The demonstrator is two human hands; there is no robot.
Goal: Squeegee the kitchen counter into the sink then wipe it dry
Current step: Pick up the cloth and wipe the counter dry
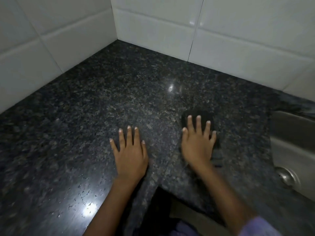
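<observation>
The dark speckled granite counter (119,92) fills an L-shaped corner under white tiled walls. My left hand (130,150) lies flat on it with fingers spread and holds nothing. My right hand (198,140) presses flat on a dark cloth (201,116) that spreads under the fingers and trails back beside the wrist; the hand is blurred. At the right edge sits the steel sink (289,147) with its round drain (286,176). No squeegee is in view.
White tiled walls (170,23) meet in the far corner behind the counter. Small water drops glint on the counter at the lower left (85,198). The counter's inner front edge (158,186) notches in between my forearms.
</observation>
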